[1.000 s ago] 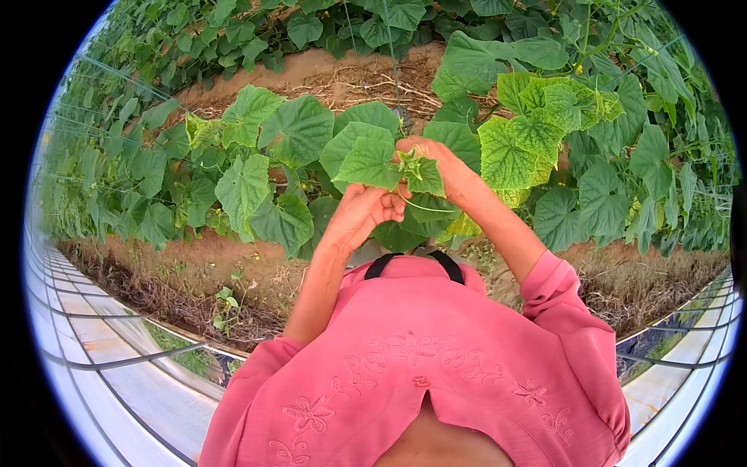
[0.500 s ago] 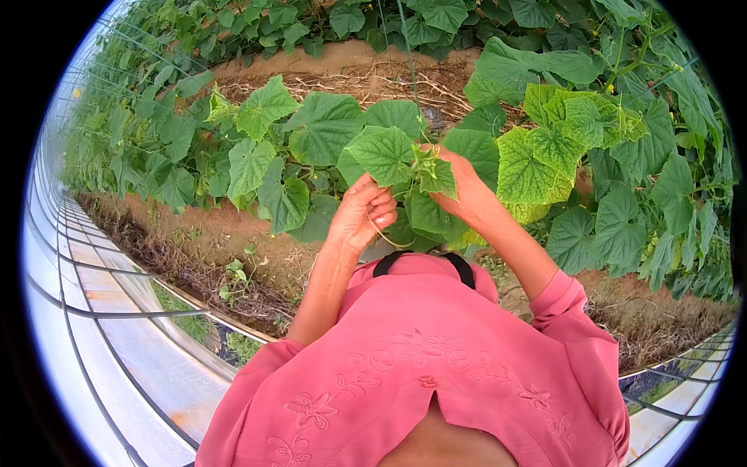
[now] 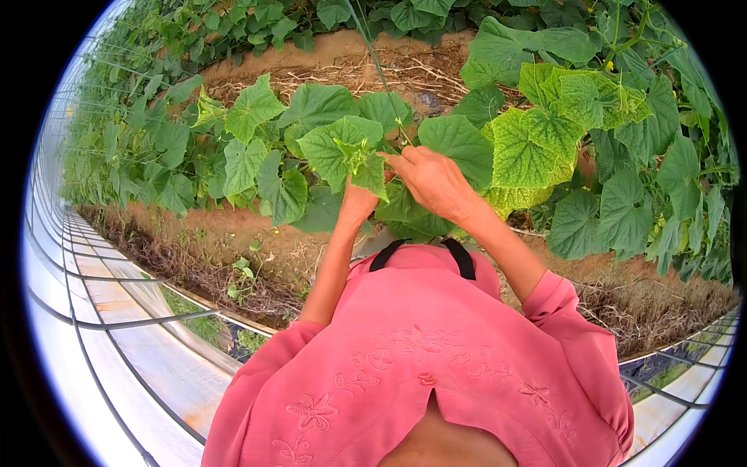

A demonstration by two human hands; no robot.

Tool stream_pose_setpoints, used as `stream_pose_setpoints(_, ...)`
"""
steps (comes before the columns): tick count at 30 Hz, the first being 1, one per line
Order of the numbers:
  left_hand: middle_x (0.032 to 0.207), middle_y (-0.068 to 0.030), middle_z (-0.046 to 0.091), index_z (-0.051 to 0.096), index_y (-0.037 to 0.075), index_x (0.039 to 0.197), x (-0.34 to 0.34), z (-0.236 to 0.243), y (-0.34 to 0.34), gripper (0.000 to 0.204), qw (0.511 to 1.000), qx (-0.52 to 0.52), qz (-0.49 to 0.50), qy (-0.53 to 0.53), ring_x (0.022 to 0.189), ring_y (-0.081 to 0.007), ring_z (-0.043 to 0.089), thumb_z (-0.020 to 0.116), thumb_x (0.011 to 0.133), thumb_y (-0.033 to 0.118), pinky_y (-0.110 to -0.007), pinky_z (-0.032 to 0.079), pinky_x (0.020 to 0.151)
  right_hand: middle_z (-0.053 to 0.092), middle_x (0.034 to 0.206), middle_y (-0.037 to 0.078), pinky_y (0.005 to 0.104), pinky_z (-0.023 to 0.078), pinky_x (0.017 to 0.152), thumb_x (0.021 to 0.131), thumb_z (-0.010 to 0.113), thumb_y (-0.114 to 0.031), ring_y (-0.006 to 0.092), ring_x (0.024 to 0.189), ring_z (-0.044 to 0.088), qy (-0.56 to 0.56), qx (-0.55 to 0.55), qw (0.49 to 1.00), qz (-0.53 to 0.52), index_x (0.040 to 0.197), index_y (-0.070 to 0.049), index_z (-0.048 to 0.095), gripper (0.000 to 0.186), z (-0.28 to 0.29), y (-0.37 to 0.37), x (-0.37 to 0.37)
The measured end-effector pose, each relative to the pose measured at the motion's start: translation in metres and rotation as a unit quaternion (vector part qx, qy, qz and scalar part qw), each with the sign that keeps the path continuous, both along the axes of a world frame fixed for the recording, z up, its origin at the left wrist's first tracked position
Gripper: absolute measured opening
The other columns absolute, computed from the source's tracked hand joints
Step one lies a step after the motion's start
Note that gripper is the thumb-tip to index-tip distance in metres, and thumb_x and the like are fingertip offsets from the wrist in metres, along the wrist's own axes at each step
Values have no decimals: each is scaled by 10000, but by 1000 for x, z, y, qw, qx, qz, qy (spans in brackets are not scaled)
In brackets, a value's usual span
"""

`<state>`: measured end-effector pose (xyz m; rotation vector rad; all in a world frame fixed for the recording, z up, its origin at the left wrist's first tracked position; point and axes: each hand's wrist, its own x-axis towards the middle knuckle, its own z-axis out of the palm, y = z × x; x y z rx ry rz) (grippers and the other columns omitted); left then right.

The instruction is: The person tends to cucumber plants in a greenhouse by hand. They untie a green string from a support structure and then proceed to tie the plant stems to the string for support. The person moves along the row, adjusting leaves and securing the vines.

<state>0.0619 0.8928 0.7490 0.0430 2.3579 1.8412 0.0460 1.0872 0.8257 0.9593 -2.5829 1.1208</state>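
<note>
A young cucumber vine [image 3: 354,159] with a pale green growing tip stands up in front of me among broad leaves. My left hand [image 3: 359,202] is under its top leaf, which hides most of the fingers; the hand appears closed on the stem. Just right of the tip, my right hand [image 3: 440,185] is bent over with thumb and forefinger pinched together. A thin green twine [image 3: 375,58] slants down from above to the pinching fingers, where its end is hard to make out. A large cucumber leaf [image 3: 459,149] lies behind the right hand.
Yellowish, veined leaves [image 3: 537,152] spread at the right. Bare soil with dry stalks [image 3: 420,70] separates this row from the one behind. Whitish plastic sheeting [image 3: 132,342] with dark cords curves along the left. A small weed [image 3: 243,272] grows on the near soil.
The growing tip has moved left, away from my right hand. The right hand has turned over and come left to the twine, which now leans. My left hand has slipped further behind the leaf.
</note>
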Motion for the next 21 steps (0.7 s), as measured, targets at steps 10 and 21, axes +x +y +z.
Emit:
stream_pose_setpoints(10, 1195, -36, 596, 613, 23, 1132, 21, 29, -29, 237, 978, 151, 41, -135, 963, -115, 594, 573, 916, 111, -266, 484, 841, 574, 1165, 145, 385, 442, 911, 823, 543, -12, 306, 1111, 524, -46, -88, 991, -84, 1093, -13, 598, 276, -25, 32, 5)
stream_pose_setpoints(21, 1258, -96, 536, 632, 43, 1026, 40, 47, -7, 147, 992, 53, -40, -110, 1033, -162, 539, 570, 893, 40, -278, 429, 880, 655, 922, 198, 428, 506, 707, 823, 587, -137, 313, 790, 665, -204, 45, 976, -60, 941, 23, 640, 206, -101, 10, -23)
